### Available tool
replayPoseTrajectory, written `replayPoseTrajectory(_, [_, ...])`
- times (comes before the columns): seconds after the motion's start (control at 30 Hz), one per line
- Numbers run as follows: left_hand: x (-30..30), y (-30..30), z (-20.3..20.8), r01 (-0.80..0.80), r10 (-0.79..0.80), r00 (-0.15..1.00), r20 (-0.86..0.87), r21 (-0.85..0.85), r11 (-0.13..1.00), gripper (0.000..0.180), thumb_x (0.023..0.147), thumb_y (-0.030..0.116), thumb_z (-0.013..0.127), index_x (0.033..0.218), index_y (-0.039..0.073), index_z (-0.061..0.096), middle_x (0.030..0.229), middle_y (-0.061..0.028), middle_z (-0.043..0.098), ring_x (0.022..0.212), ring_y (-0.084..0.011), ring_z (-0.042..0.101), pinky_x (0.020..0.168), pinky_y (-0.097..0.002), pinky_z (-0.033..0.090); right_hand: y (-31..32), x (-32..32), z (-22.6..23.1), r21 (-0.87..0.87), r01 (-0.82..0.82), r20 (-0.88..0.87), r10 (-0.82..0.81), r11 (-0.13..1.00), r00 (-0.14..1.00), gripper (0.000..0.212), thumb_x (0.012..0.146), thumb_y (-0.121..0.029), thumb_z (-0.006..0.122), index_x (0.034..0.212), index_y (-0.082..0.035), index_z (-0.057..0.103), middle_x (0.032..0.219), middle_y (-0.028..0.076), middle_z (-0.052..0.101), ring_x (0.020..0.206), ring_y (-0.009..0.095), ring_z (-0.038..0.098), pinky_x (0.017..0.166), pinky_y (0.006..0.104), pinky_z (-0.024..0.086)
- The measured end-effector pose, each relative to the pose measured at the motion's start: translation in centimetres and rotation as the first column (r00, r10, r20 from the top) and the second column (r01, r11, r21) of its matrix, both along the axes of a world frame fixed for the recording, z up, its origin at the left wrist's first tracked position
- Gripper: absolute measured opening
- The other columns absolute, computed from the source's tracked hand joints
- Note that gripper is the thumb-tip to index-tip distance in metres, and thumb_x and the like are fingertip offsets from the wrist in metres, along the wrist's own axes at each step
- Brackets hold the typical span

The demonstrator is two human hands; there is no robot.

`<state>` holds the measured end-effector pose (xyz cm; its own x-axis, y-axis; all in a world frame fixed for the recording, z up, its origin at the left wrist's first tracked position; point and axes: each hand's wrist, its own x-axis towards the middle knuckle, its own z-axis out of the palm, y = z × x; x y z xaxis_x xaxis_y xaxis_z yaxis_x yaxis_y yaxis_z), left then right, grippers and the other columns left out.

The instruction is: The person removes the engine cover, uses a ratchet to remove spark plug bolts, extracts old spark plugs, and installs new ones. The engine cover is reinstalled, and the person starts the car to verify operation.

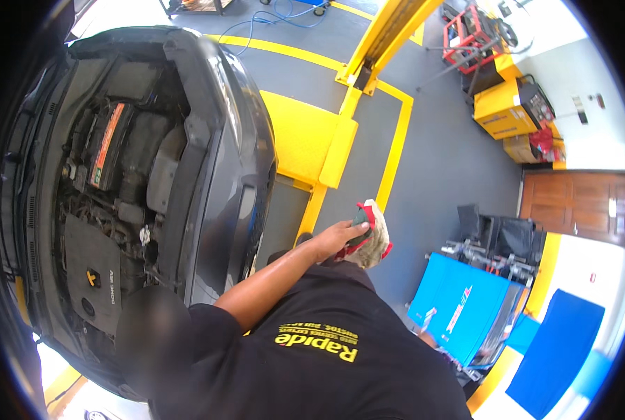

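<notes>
My left hand [346, 236] reaches across in front of my body, its fingers closed on a rag [374, 241]. This rag is a crumpled, soiled whitish cloth with red edging and a dark green patch by the thumb. Only a small part of my right hand [428, 340] shows, past the right side of my black shirt [256, 371]. It is near a blue tool cabinet [452, 294]. A thin pale object [430, 317] shows just above that hand; whether I grip it is unclear, as the fingers are mostly hidden.
At left stands a dark car [214, 238] with its engine bay [116, 210] uncovered. A yellow lift post [386, 42] and its yellow base [302, 136] are ahead. Yellow machine [501, 108], wooden door [571, 203] and black equipment [505, 241] are at right. A blue hose [277, 21] lies farther off.
</notes>
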<state>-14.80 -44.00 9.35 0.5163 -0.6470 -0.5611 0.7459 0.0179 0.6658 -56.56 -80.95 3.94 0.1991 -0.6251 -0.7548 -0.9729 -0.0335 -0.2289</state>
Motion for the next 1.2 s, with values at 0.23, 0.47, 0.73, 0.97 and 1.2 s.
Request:
replayPoseTrajectory(0.23, [18.1, 3.2, 2.1, 0.066, -0.054, 0.995, -0.08, 0.162, 0.984, 0.054, 0.104, 0.05, 0.06, 0.126, 0.001, 0.066, 0.112, -0.0065, 0.07, 0.099, -0.0127, 0.064, 0.088, -0.0324, 0.051, -0.2, 18.2, -10.1, 0.349, -0.295, -0.191, 0.375, 0.89, 0.907, 0.019, 0.1, -0.017, 0.056, 0.111, -0.003, 0.063, 0.071, 0.01, 0.059, 0.061, 0.026, 0.061, 0.056, 0.0422, 0.05])
replayPoseTrajectory(0.47, [38.3, 6.7, 6.4, -0.203, 0.177, 0.979, 0.101, 0.423, 0.883, 0.042, 0.103, 0.042, 0.065, 0.115, 0.003, 0.07, 0.094, -0.0027, 0.07, 0.079, -0.0102, 0.065, 0.07, -0.0286, 0.052, -7.1, 58.3, -12.5, 0.212, -0.717, -0.171, 0.748, 0.664, 0.642, 0.021, 0.096, -0.011, 0.058, 0.112, -0.001, 0.065, 0.074, 0.014, 0.064, 0.062, 0.032, 0.066, 0.053, 0.0474, 0.052])
replayPoseTrajectory(0.73, [54.6, 11.1, 4.5, -0.796, 0.793, 0.606, -0.067, -0.041, 0.604, 0.046, 0.108, 0.04, 0.051, 0.136, 0.004, 0.059, 0.122, -0.0125, 0.07, 0.108, -0.0228, 0.07, 0.095, -0.0404, 0.058, -0.6, 112.7, 6.9, 0.207, -0.611, 0.741, 0.286, 0.765, 0.608, 0.033, 0.106, -0.018, 0.051, 0.138, -0.009, 0.045, 0.08, 0.002, 0.053, 0.057, 0.013, 0.052, 0.048, 0.0302, 0.044])
replayPoseTrajectory(0.97, [69.3, 16.0, -3.4, -0.935, 0.89, 0.354, -0.286, -0.143, 0.326, 0.056, 0.108, 0.05, 0.046, 0.14, 0.006, 0.058, 0.132, -0.0144, 0.068, 0.12, -0.0306, 0.067, 0.105, -0.049, 0.054, 14.2, 130.5, 7.5, 0.139, -0.738, 0.6, 0.537, 0.66, 0.593, 0.03, 0.109, -0.03, 0.051, 0.125, -0.007, 0.062, 0.079, 0.0, 0.055, 0.055, 0.008, 0.045, 0.048, 0.0254, 0.042])
replayPoseTrajectory(1.2, [82.9, 22.9, -1.2, -0.98, 0.978, 0.18, -0.106, 0.062, 0.187, 0.031, 0.107, 0.042, 0.056, 0.101, 0.013, 0.063, 0.066, 0.0019, 0.054, 0.051, -0.0091, 0.048, 0.051, -0.0271, 0.046, 20.5, 146.4, 4.0, 0.399, -0.535, 0.522, 0.295, 0.745, 0.8, 0.023, 0.105, -0.027, 0.057, 0.094, -0.007, 0.061, 0.074, 0.0, 0.053, 0.053, 0.009, 0.047, 0.046, 0.0269, 0.044])
